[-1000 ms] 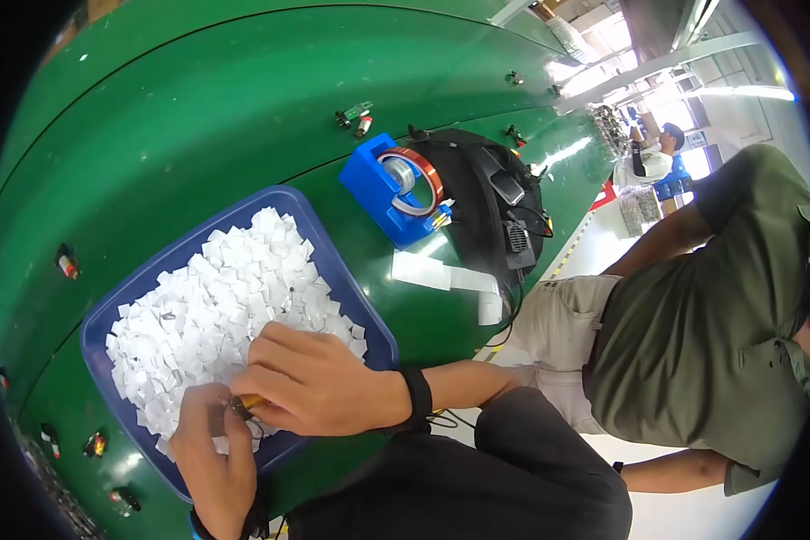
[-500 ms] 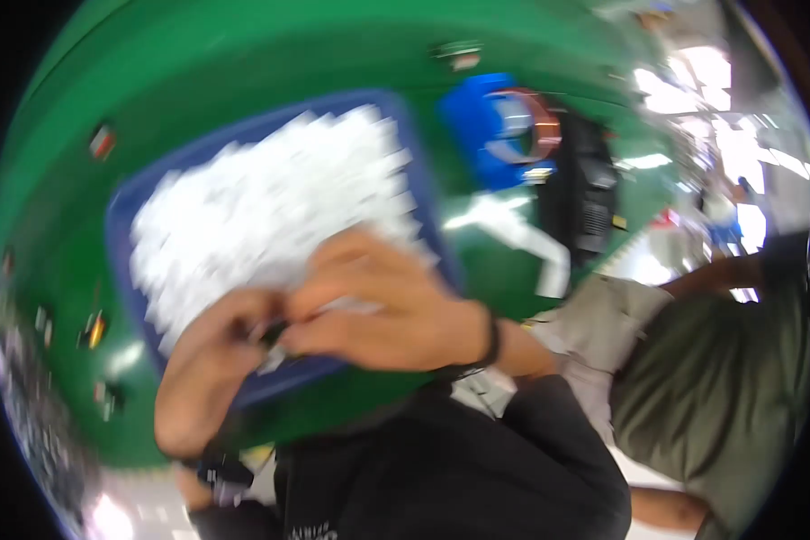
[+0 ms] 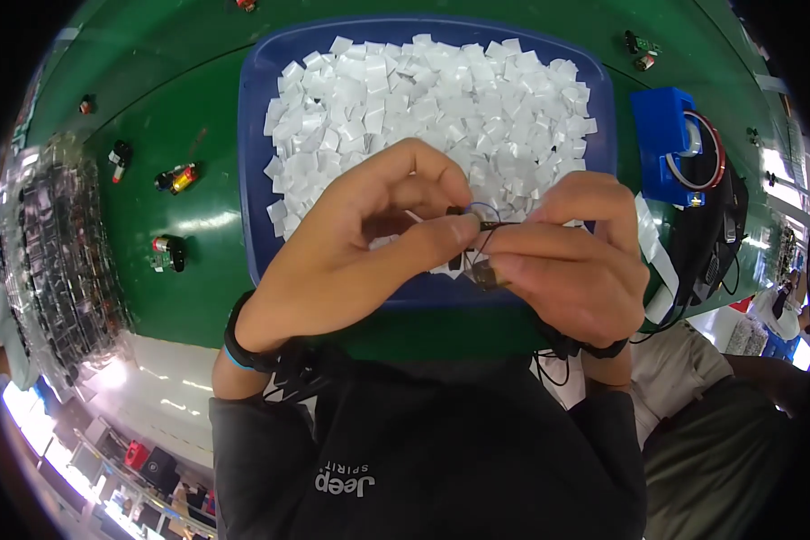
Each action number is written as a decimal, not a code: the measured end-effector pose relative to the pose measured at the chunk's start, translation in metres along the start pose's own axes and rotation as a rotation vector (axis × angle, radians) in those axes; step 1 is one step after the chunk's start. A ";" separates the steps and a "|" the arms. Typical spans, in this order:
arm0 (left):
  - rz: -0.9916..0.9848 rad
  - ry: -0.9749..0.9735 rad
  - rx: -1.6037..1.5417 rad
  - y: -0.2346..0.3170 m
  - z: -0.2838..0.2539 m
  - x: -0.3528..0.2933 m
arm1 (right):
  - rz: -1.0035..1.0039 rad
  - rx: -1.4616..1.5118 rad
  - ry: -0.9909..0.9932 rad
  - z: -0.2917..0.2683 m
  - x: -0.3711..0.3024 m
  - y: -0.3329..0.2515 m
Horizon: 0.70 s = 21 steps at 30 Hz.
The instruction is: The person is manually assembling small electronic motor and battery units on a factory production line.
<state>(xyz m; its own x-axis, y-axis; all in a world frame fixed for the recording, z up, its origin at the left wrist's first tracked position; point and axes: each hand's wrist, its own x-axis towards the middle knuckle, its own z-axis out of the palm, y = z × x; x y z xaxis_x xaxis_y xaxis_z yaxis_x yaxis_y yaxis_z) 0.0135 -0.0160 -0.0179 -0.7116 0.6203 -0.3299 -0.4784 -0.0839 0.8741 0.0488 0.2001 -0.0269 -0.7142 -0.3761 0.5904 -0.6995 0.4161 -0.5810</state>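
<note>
My left hand [image 3: 360,247] and my right hand [image 3: 580,256] meet above the near side of a blue bin [image 3: 251,180]. Between their fingertips is a small dark electronic part [image 3: 490,227] with thin wires, one of them bluish, looping off it. My left thumb and index finger pinch its left end. The right fingers close on the other side, next to a small dark brownish piece [image 3: 484,274] that hangs at the fingertips. Fingers hide much of both. Below the hands, many small white square pieces [image 3: 441,108] fill the bin.
Small electronic assemblies lie on the green table [image 3: 202,261], one with a yellow-and-red cylinder [image 3: 182,178]. To the right stand a blue tape dispenser [image 3: 661,148] and a black bag [image 3: 715,243]. Stacked clear packaging [image 3: 58,243] lines the left edge. Another person [image 3: 720,441] sits close on my right.
My head view has swung, so the bin now sits farther right and more level, and the blur is gone. The hands have drawn slightly apart, showing the part and its wires.
</note>
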 end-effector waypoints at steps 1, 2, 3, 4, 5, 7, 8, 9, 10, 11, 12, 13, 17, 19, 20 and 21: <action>-0.013 0.002 0.040 0.000 -0.001 0.000 | -0.023 -0.020 -0.026 0.000 -0.001 0.000; -0.024 0.000 0.084 0.001 -0.003 0.002 | -0.020 -0.014 -0.029 0.002 0.000 -0.001; -0.029 0.005 0.081 0.000 -0.006 0.004 | -0.022 -0.041 -0.042 0.004 0.000 -0.003; -0.013 -0.009 0.127 -0.002 -0.007 0.008 | -0.025 -0.067 -0.054 0.006 0.001 -0.006; 0.003 -0.023 0.175 -0.003 -0.008 0.011 | -0.029 -0.094 -0.066 0.007 0.001 -0.007; 0.016 -0.037 0.223 -0.002 -0.005 0.012 | -0.026 -0.122 -0.047 0.008 0.002 -0.004; -0.019 -0.006 0.148 0.002 0.001 0.011 | -0.022 -0.156 -0.027 0.008 0.002 -0.002; -0.053 0.023 0.074 0.005 0.006 0.010 | -0.019 -0.192 -0.007 0.008 0.002 -0.001; -0.088 0.051 0.000 0.007 0.008 0.010 | -0.017 -0.194 -0.006 0.007 0.002 0.001; -0.089 0.048 0.000 0.007 0.006 0.010 | 0.000 -0.178 0.004 0.005 0.002 0.002; -0.099 0.036 -0.014 0.008 0.002 0.008 | 0.015 -0.160 0.014 0.003 0.002 0.003; -0.109 0.024 -0.028 0.008 -0.002 0.006 | 0.029 -0.143 0.023 0.002 0.003 0.004; -0.080 -0.007 -0.002 0.003 -0.004 0.006 | 0.061 -0.143 0.032 0.002 0.001 0.001; -0.063 -0.012 0.017 0.000 -0.003 0.006 | 0.070 -0.140 0.038 0.001 0.001 0.000; -0.065 -0.019 -0.020 -0.001 -0.002 0.007 | 0.080 -0.140 0.046 0.001 0.001 0.000; -0.067 -0.026 -0.056 -0.003 -0.002 0.008 | 0.089 -0.139 0.054 0.001 0.001 0.000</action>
<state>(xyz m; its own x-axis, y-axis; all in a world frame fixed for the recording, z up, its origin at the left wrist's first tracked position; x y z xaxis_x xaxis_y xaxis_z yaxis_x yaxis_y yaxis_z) 0.0080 -0.0118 -0.0236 -0.6638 0.6458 -0.3773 -0.5534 -0.0847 0.8286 0.0486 0.1990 -0.0268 -0.7682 -0.2892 0.5712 -0.6202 0.5577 -0.5517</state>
